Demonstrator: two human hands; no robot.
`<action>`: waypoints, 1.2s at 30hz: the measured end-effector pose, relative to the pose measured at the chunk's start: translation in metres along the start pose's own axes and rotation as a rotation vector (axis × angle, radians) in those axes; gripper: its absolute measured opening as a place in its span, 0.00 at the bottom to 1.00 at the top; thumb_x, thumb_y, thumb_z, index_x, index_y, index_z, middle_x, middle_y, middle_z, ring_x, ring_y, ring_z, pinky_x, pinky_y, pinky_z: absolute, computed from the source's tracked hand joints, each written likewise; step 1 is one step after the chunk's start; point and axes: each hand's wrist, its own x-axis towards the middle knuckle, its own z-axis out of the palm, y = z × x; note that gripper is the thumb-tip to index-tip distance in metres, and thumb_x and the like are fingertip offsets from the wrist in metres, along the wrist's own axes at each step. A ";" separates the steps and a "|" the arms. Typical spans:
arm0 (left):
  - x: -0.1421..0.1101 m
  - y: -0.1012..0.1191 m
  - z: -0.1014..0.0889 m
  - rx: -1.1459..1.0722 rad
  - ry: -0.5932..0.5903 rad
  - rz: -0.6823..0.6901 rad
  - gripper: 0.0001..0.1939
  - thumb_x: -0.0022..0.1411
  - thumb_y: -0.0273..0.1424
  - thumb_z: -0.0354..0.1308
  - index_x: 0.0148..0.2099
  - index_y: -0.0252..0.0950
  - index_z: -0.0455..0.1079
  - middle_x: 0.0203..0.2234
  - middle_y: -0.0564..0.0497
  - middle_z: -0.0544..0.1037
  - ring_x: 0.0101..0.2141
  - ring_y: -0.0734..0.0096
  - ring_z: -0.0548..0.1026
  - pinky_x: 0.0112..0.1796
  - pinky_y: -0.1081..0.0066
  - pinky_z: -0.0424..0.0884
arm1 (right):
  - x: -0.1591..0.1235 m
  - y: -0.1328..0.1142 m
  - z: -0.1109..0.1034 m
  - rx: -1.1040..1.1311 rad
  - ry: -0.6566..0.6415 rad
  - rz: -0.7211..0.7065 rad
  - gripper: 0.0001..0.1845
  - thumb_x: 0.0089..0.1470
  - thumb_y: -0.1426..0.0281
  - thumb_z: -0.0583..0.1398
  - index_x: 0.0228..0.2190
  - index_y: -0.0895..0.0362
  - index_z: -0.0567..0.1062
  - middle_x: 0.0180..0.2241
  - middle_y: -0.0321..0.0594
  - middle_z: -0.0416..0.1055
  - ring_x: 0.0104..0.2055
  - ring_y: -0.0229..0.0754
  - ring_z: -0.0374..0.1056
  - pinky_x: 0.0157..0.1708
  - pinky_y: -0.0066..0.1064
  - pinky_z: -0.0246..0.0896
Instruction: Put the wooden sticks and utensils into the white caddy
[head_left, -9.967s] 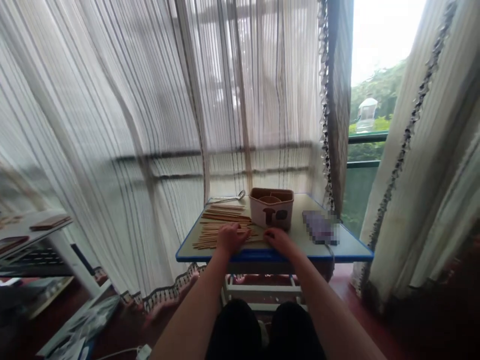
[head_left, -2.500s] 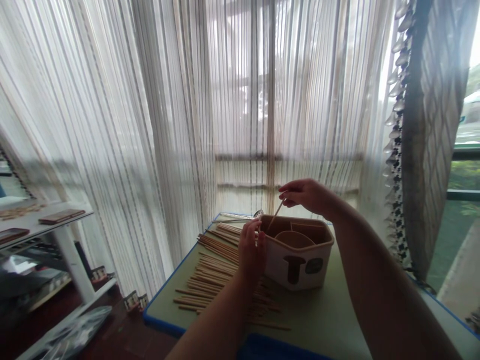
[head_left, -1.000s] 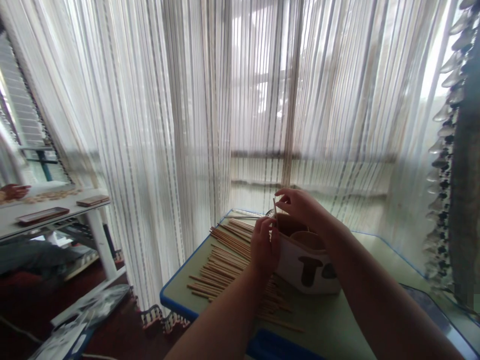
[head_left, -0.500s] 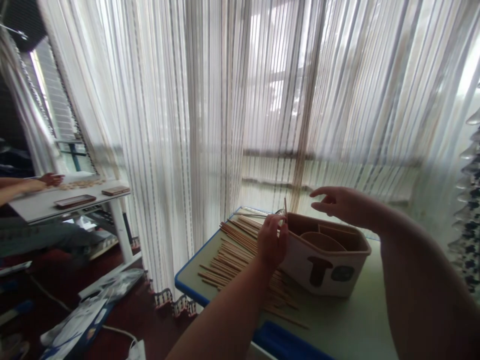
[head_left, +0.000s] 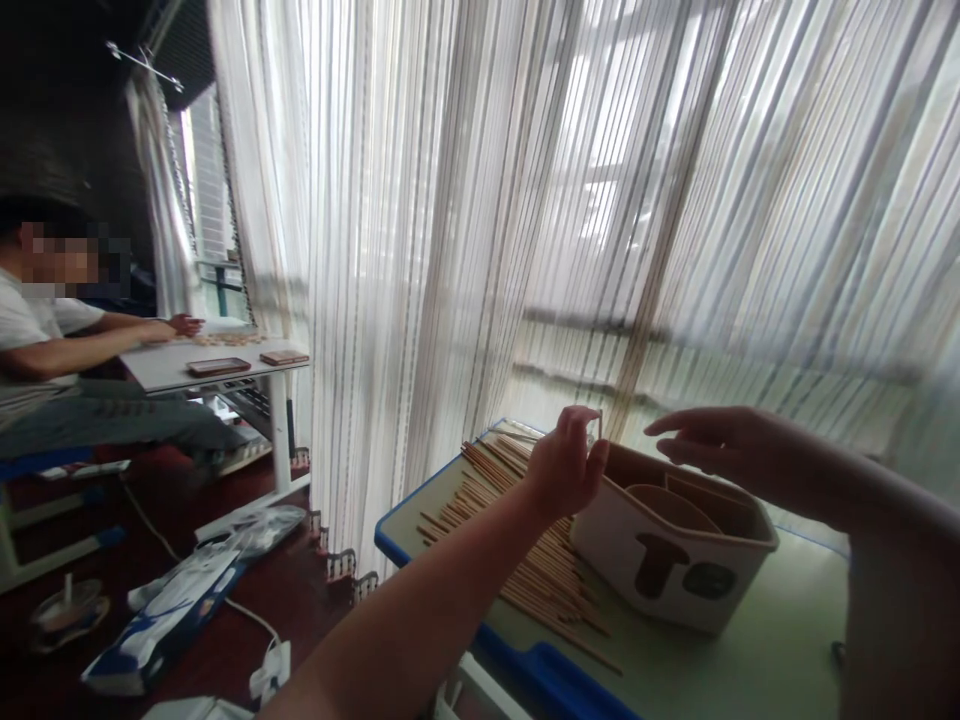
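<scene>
My left hand (head_left: pixel 564 468) is raised beside the left rim of a white compartment box (head_left: pixel 679 555) with a brown mushroom picture. Its fingers pinch one thin wooden stick (head_left: pixel 598 428), whose top shows above the fingertips. My right hand (head_left: pixel 712 442) hovers over the box's back rim with its fingers loosely stretched out and nothing in it. Several wooden sticks (head_left: pixel 517 540) lie spread on the blue-edged table (head_left: pixel 750 665) to the left of the box.
Striped sheer curtains (head_left: pixel 480 230) hang right behind the table. At the far left another person (head_left: pixel 52 330) sits at a white table (head_left: pixel 217 362) with small flat items on it. A blue and white package (head_left: pixel 165 625) and a cable lie on the dark floor.
My view has swung left, bringing the other person into sight. My right hand let go of the stick and moved off to the right. My left hand keeps the stick by the box rim.
</scene>
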 end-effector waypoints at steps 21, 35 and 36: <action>-0.115 0.015 -0.081 0.423 -0.583 -0.050 0.12 0.60 0.36 0.50 0.36 0.36 0.72 0.37 0.47 0.75 0.43 0.61 0.69 0.48 0.58 0.61 | -0.116 0.007 0.193 0.050 0.434 0.144 0.22 0.50 0.53 0.55 0.40 0.53 0.74 0.35 0.42 0.75 0.33 0.46 0.71 0.35 0.37 0.68; -0.114 0.012 -0.078 0.419 -0.632 -0.048 0.13 0.63 0.35 0.49 0.37 0.38 0.75 0.36 0.47 0.75 0.42 0.62 0.69 0.45 0.61 0.63 | -0.104 0.009 0.202 0.117 0.234 0.033 0.16 0.51 0.58 0.55 0.29 0.55 0.77 0.33 0.45 0.72 0.38 0.47 0.68 0.44 0.39 0.61; -0.114 0.012 -0.078 0.420 -0.618 -0.059 0.13 0.64 0.35 0.48 0.37 0.38 0.74 0.36 0.47 0.75 0.43 0.62 0.69 0.45 0.61 0.63 | -0.105 0.010 0.201 0.115 0.278 0.051 0.16 0.51 0.58 0.55 0.29 0.56 0.76 0.33 0.45 0.71 0.38 0.47 0.67 0.43 0.38 0.61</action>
